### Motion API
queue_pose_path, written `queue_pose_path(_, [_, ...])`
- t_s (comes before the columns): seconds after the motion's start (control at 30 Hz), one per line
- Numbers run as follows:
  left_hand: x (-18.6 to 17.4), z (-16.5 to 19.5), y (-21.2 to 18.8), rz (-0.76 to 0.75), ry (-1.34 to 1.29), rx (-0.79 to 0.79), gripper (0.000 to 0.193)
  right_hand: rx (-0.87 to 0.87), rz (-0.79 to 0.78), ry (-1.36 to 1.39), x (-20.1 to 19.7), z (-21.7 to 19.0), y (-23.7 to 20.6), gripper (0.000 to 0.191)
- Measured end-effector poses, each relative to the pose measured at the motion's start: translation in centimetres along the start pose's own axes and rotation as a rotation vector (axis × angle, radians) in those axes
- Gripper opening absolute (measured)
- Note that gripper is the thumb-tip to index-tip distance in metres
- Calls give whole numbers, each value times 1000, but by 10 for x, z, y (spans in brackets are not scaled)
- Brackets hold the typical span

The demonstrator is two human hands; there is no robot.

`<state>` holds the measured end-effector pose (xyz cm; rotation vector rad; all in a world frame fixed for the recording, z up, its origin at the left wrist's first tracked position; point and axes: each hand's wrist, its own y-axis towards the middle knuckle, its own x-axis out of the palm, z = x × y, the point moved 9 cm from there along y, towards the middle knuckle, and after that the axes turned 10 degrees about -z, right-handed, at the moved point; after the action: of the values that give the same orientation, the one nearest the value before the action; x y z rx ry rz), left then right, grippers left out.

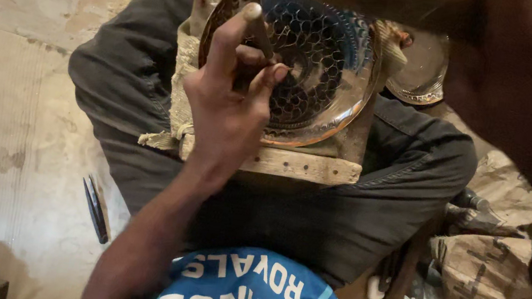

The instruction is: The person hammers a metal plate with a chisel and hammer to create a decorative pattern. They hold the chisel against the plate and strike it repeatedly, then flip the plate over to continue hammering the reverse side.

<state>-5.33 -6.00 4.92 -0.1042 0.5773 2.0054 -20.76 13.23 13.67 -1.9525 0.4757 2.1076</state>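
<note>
Our left hand [227, 105] pinches a punch [261, 29], its long axis tilting up and away from the fingers, tip down on the patterned metal plate [323, 74] just beyond them; our right hand is a blur, grip unreadable.

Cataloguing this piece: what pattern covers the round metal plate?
A scale-like mesh of cells on the metal plate, in the head view.
</note>
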Motion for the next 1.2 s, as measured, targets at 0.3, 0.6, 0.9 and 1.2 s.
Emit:
queue_pose_path(0.3, [10, 14, 35, -347, 136, 233, 63, 83, 131, 109, -19, -3, -17, 20])
queue_pose_path(0.6, [12, 26, 37, -377, 141, 242, 62, 229, -36, 183, 16, 24, -32, 21])
queue_pose_path(0.9, [32, 45, 54, -583, 211, 352, 55, 370, 149, 500, 35, 13, -72, 28])
queue_pose_path(1.2, [54, 47, 59, -870, 351, 369, 61, 515, 257, 681, 105, 4, -130, 27])
